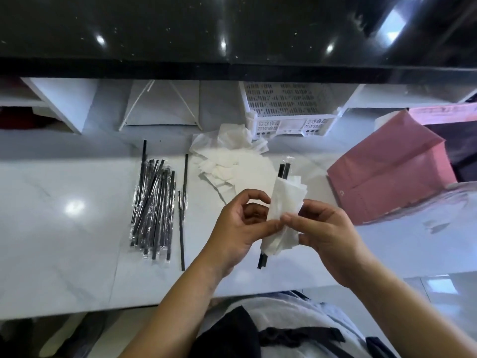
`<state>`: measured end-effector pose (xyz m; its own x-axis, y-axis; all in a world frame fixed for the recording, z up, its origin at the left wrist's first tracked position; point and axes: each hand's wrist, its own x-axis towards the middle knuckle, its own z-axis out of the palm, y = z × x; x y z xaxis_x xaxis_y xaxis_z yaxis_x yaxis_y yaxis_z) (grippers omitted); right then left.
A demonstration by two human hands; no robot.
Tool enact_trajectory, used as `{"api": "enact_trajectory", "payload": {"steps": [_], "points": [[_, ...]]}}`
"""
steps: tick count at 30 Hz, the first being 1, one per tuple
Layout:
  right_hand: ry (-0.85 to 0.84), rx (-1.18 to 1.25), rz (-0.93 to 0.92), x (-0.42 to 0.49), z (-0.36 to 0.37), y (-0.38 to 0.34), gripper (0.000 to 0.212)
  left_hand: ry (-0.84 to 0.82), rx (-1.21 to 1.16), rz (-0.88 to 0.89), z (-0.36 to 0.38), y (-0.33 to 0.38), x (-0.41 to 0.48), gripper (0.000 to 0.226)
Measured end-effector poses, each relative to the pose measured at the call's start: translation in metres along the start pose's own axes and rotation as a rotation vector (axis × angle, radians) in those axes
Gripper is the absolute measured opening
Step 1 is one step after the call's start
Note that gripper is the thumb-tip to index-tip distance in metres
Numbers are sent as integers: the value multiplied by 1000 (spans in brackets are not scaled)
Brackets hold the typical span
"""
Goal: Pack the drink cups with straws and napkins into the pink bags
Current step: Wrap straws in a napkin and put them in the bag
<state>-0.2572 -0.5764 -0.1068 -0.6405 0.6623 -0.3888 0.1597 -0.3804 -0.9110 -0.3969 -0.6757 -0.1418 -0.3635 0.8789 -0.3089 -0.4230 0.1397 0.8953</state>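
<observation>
A white napkin roll (285,210) is wrapped round two black straws (284,170), whose ends stick out above and below it. It is held tilted over the white counter (64,241), right of centre. The left hand (237,228) pinches the roll's left side with curled fingers and thumb. The right hand (325,228) grips its right side, and the two thumbs nearly meet on the paper.

Just right of the hands one pink bag (392,166) lies on its side near the counter's right end. A second pink shape behind it is too cut off to name.

A heap of loose napkins (227,156) lies behind the roll, in front of one white slotted basket (289,112).

To the left lies a pile of wrapped straws (154,202), too overlapped to count, with two single straws (185,182) just beside it.

Bare counter lies left of that pile and below the bag. The near edge runs under the forearms. A black ledge (180,27) overhangs the back.
</observation>
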Motion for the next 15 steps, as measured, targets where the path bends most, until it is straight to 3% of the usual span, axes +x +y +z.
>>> {"api": "enact_trajectory", "payload": {"steps": [6,15], "points": [[194,-165,-170,-19,-9,-21,13,-101,84,75,17,6,3,36],[213,-126,-425,-27,-50,-85,18,-106,208,325,81,55,19,43]]}}
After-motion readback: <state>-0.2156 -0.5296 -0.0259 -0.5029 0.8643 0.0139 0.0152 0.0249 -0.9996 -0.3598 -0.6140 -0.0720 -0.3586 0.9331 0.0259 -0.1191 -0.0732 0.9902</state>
